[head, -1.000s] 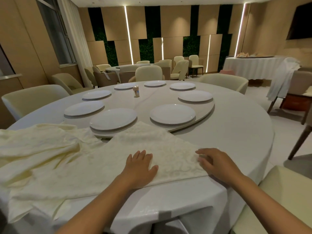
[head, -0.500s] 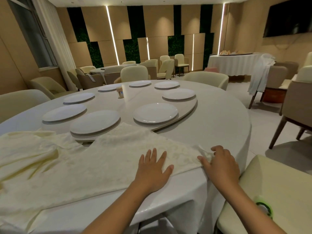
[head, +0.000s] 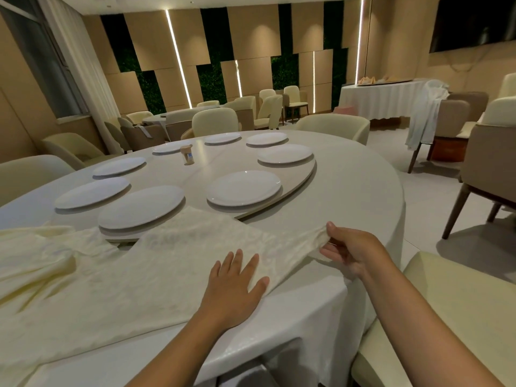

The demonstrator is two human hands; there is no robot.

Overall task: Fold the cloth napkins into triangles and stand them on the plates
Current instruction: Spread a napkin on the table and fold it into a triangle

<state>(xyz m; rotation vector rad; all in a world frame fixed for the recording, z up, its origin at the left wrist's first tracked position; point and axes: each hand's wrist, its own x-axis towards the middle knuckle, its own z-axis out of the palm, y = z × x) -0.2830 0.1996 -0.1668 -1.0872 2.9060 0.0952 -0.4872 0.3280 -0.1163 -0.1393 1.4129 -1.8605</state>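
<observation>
The cloth napkin (head: 173,263) lies spread on the worktop (head: 349,196), its far point overlapping the turntable edge beside the nearest plate (head: 141,209). The left hand (head: 233,286) presses flat on it, fingers straight, just inward of the right hand's (head: 353,251) grip, which pinches the raised right corner between thumb and fingers. To fold well, the person likely needs to keep the flat palm as an anchor, carry the pinched corner across to the opposite point, and align the edges before creasing. Pulling too hard could drag the cloth from under the palm.
</observation>
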